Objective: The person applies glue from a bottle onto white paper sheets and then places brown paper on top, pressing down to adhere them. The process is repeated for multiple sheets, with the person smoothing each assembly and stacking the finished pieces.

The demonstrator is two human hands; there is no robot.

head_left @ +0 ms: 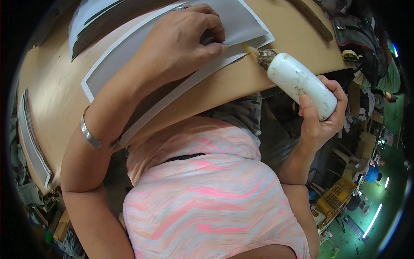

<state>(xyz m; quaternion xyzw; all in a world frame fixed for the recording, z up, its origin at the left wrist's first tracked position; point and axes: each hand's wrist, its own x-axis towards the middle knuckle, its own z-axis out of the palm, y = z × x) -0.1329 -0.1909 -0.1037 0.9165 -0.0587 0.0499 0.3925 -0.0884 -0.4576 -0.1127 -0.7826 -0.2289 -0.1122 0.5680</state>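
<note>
My right hand [321,115] grips a white plastic glue bottle [302,84], tilted so its dirty nozzle touches the edge of a grey sheet with a white border [241,26] on the wooden table [56,82]. My left hand [183,36] presses down on that sheet, fingertips curled at the folded edge close to the nozzle. A metal bangle [89,134] sits on my left wrist.
More grey sheets lie at the far left [32,142] and top left [92,21] of the table. A dark bag [355,36] rests at the table's right end. Chairs, a yellow crate [336,196] and clutter fill the floor to the right.
</note>
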